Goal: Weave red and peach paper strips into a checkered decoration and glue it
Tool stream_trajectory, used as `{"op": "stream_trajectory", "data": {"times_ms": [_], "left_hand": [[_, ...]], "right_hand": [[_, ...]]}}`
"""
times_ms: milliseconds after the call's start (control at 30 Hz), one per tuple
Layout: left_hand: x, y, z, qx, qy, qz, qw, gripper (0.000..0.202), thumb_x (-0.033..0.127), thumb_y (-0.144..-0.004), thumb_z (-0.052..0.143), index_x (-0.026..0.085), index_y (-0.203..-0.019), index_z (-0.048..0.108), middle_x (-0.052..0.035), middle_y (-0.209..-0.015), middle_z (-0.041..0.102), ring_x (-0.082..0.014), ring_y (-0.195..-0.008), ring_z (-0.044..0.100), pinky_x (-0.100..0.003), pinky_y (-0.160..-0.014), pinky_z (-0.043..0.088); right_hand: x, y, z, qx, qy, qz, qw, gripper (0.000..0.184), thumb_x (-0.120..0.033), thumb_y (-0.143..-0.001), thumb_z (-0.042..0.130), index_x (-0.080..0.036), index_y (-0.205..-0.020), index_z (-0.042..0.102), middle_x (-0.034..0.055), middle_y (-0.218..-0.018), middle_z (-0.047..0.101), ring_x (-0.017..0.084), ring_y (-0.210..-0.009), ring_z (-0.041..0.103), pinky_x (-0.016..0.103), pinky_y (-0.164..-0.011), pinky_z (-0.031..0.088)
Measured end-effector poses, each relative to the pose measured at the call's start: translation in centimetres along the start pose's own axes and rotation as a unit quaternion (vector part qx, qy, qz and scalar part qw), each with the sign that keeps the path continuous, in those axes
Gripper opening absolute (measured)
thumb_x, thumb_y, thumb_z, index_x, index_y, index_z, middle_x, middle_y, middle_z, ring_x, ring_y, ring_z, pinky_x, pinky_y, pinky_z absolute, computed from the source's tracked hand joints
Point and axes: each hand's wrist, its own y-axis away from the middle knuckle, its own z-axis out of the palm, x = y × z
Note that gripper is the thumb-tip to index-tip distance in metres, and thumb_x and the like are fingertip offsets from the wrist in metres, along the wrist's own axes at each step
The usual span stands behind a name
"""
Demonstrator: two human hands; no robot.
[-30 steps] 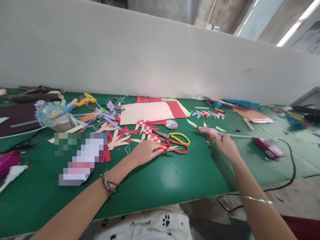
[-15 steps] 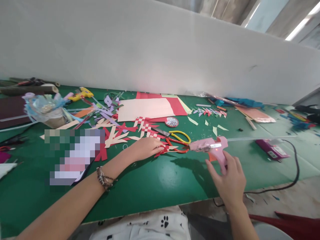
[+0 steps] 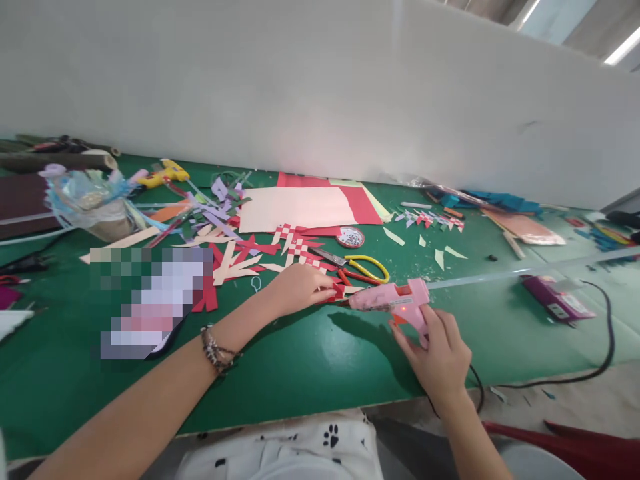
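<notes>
Phone-like object (image 3: 160, 303): pixelated, unreadable.
Left hand (image 3: 303, 288): as a second ago, fingertips pinched on the red-and-cream paper piece (image 3: 341, 291), hiding much of it.
Scissors (image 3: 367, 268): red handle partly hidden.
Pink glue gun (image 3: 387, 298): lifted from the green table (image 3: 295, 373), its nozzle now beside the paper piece, so tool and workpiece are together; contact is unclear.
Right hand (image 3: 444, 357): fingers wrapped round the gun's grip, some hidden behind it.
Glue stick (image 3: 525, 272): trails rightward from the gun, far end cut off.

Bare left hand (image 3: 301, 288): back upward, fingertips (image 3: 329, 286) drawn together in a pinch; bare left forearm (image 3: 145, 395) extended diagonally inward. Bare right hand (image 3: 443, 357): fingers (image 3: 450, 325) curled in a grip, thumb (image 3: 403, 340) extended forward; bare right forearm (image 3: 473, 437) angled inward.
</notes>
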Motion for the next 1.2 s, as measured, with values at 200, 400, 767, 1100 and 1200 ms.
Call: {"op": "stream_trajectory", "data": {"times_ms": [200, 400, 767, 1100, 1200], "left_hand": [[0.2, -0.2, 0.1, -0.004, 0.003, 0.003, 1.000, 0.029, 0.031, -0.087, 0.044, 0.017, -0.072, 0.065, -0.0025, -0.067, 0.065, -0.0146, -0.062, 0.056, -0.023, -0.054, 0.032], [0.1, -0.5, 0.6, -0.018, 0.019, 0.020, 0.999, 0.028, 0.029, -0.089, 0.042, 0.018, -0.076, 0.063, -0.0031, -0.076, 0.066, -0.0154, -0.071, 0.058, -0.023, -0.060, 0.036], [0.1, -0.8, 0.9, -0.002, 0.020, 0.030, 0.999, 0.025, 0.027, -0.089, 0.043, 0.016, -0.079, 0.064, -0.0033, -0.080, 0.061, -0.0145, -0.072, 0.056, -0.023, -0.059, 0.036], [0.1, -0.7, 1.0, 0.000, -0.001, 0.035, 0.999, 0.024, 0.027, -0.089, 0.043, 0.016, -0.078, 0.063, -0.0023, -0.077, 0.058, -0.0133, -0.069, 0.055, -0.023, -0.057, 0.034], [0.0, -0.8, 1.1, 0.006, -0.010, 0.037, 0.999, 0.024, 0.027, -0.089, 0.043, 0.017, -0.078, 0.062, -0.0021, -0.077, 0.059, -0.0133, -0.069, 0.056, -0.023, -0.056, 0.034]], "right_hand": [[-0.2, -0.1, 0.2, 0.024, 0.042, -0.031, 0.998, 0.035, -0.038, -0.077, 0.062, -0.013, -0.101, 0.053, 0.0050, -0.078, 0.059, 0.013, -0.066, 0.056, 0.020, -0.058, 0.042], [-0.3, -0.3, 0.1, 0.023, 0.052, -0.065, 0.996, 0.029, -0.034, -0.078, 0.061, -0.012, -0.096, 0.056, 0.0063, -0.078, 0.059, 0.013, -0.067, 0.056, 0.021, -0.062, 0.042], [-0.1, 0.6, 0.1, -0.055, 0.101, -0.054, 0.992, 0.030, -0.037, -0.083, 0.053, -0.016, -0.102, 0.057, 0.0088, -0.086, 0.062, 0.015, -0.071, 0.059, 0.022, -0.063, 0.043], [-0.2, 0.1, -0.1, -0.037, 0.101, -0.078, 0.991, 0.026, -0.035, -0.084, 0.053, -0.013, -0.098, 0.057, 0.0076, -0.082, 0.063, 0.014, -0.068, 0.058, 0.022, -0.061, 0.042], [-0.1, 0.2, -0.1, -0.041, 0.108, -0.082, 0.990, 0.025, -0.034, -0.083, 0.053, -0.014, -0.098, 0.057, 0.0075, -0.082, 0.064, 0.014, -0.069, 0.059, 0.022, -0.062, 0.043]]}}
